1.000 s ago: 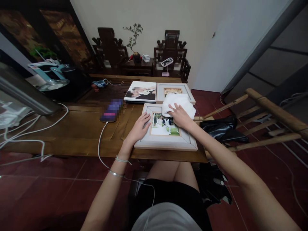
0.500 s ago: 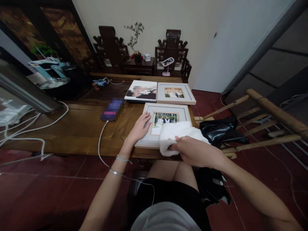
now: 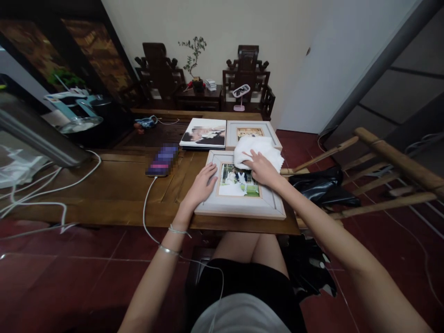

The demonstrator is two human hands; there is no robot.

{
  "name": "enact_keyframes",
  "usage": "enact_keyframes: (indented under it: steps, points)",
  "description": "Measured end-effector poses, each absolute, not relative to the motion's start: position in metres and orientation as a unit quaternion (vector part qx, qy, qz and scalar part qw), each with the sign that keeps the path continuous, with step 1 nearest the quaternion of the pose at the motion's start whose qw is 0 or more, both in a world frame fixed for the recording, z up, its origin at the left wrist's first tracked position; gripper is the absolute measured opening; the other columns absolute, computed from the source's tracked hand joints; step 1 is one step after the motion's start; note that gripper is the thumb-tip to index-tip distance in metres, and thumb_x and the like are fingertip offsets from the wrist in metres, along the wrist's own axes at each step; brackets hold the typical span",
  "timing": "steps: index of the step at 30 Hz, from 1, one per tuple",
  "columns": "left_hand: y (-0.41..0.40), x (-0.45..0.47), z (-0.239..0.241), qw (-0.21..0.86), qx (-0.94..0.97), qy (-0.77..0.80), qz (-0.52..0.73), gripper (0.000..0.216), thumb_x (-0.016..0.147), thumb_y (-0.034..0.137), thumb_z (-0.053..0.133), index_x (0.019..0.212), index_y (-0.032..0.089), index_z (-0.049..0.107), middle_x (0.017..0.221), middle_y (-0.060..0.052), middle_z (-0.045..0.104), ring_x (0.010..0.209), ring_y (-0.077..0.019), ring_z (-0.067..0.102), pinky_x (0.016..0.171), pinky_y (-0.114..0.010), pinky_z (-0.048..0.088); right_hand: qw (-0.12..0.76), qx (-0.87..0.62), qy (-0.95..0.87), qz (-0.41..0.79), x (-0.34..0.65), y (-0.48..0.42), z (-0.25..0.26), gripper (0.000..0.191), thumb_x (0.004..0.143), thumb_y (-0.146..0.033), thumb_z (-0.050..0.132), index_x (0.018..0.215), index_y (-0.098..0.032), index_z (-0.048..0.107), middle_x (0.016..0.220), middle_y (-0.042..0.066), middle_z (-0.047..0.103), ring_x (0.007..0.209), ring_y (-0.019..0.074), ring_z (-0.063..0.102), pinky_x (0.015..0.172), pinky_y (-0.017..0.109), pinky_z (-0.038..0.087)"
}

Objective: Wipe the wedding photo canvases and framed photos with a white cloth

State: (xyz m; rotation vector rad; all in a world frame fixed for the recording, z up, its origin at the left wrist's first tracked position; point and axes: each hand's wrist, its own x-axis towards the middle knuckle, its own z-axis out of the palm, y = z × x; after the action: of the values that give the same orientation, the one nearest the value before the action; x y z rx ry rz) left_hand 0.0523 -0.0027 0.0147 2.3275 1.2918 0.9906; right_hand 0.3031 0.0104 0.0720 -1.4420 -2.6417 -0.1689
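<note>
A light-coloured picture frame (image 3: 239,210) with a photo of two people lies flat at the table's front edge. My left hand (image 3: 203,184) rests on its left border, fingers stretched out. Bunched under my right hand (image 3: 263,171) is a white cloth (image 3: 258,147), which covers the frame's far right part and the near edge of a second picture frame (image 3: 274,134) behind it. The right fingers press into the cloth; some are hidden by it. A photo album or print with a black-and-white cover (image 3: 204,133) lies left of the second frame.
On the wooden table (image 3: 121,194) a phone (image 3: 162,159) lies plugged into a white cable. A large grey cylinder (image 3: 38,129) and tangled cables sit at the left. A bamboo rack (image 3: 398,159) with a black bag (image 3: 319,187) stands to the right. Dark carved chairs stand behind.
My right hand has moved the white cloth from the frame's near right corner to its far right edge, uncovering the photo's lower part. My left hand has stayed in place.
</note>
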Motion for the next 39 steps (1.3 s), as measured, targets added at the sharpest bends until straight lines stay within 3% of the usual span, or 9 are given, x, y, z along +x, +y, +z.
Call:
enact_keyframes:
  steps: [6, 10, 17, 21, 30, 39]
  points:
    - [-0.003, 0.053, 0.014, 0.152, 0.808, 0.455, 0.343, 0.042, 0.09, 0.028, 0.044, 0.126, 0.009, 0.056, 0.135, -0.016, 0.053, 0.134, -0.0251, 0.04, 0.111, -0.047, 0.031, 0.01, -0.457, -0.889, -0.038, 0.292, -0.012, 0.078, 0.058, 0.069, 0.004, 0.04, 0.121, -0.014, 0.061, 0.143, 0.014, 0.044, 0.129, 0.034, 0.037, 0.102, 0.052, 0.031]
    - [-0.003, 0.055, 0.015, 0.15, 0.807, 0.457, 0.342, 0.041, 0.09, 0.027, 0.044, 0.125, 0.01, 0.056, 0.135, -0.016, 0.053, 0.134, -0.0252, 0.04, 0.111, -0.049, 0.031, -0.011, -0.413, -0.909, 0.049, 0.289, -0.067, 0.093, 0.058, 0.068, 0.002, 0.043, 0.118, -0.017, 0.063, 0.139, 0.014, 0.048, 0.125, 0.0321, 0.044, 0.099, 0.05, 0.035]
    - [-0.004, 0.055, 0.015, 0.15, 0.802, 0.459, 0.351, 0.041, 0.09, 0.028, 0.044, 0.124, 0.011, 0.057, 0.134, -0.014, 0.054, 0.133, -0.025, 0.041, 0.112, -0.048, 0.032, -0.001, -0.369, -0.917, 0.151, 0.281, -0.12, 0.109, 0.063, 0.064, 0.003, 0.039, 0.119, -0.018, 0.063, 0.139, 0.01, 0.05, 0.131, 0.028, 0.04, 0.103, 0.046, 0.035]
    - [-0.003, 0.055, 0.013, 0.149, 0.798, 0.462, 0.358, 0.04, 0.088, 0.027, 0.046, 0.123, 0.012, 0.058, 0.133, -0.014, 0.055, 0.132, -0.0254, 0.042, 0.111, -0.048, 0.032, 0.016, -0.388, -0.912, 0.13, 0.279, -0.092, 0.092, 0.062, 0.064, 0.003, 0.041, 0.118, -0.019, 0.063, 0.142, 0.01, 0.046, 0.135, 0.0283, 0.033, 0.107, 0.05, 0.03]
    - [-0.002, 0.056, 0.014, 0.136, 0.802, 0.465, 0.35, 0.04, 0.089, 0.025, 0.045, 0.123, 0.009, 0.058, 0.132, -0.016, 0.055, 0.132, -0.0259, 0.042, 0.11, -0.049, 0.033, 0.047, -0.461, -0.884, -0.051, 0.294, 0.007, 0.071, 0.061, 0.07, 0.004, 0.04, 0.126, -0.012, 0.056, 0.15, 0.011, 0.033, 0.138, 0.0327, 0.023, 0.108, 0.054, 0.022]
    - [-0.001, 0.057, 0.013, 0.146, 0.799, 0.464, 0.353, 0.04, 0.089, 0.027, 0.045, 0.124, 0.011, 0.057, 0.134, -0.015, 0.054, 0.133, -0.0257, 0.041, 0.111, -0.049, 0.031, -0.001, -0.415, -0.909, 0.024, 0.278, -0.045, 0.091, 0.057, 0.068, 0.003, 0.04, 0.118, -0.015, 0.062, 0.132, 0.016, 0.054, 0.117, 0.0289, 0.048, 0.094, 0.044, 0.036]
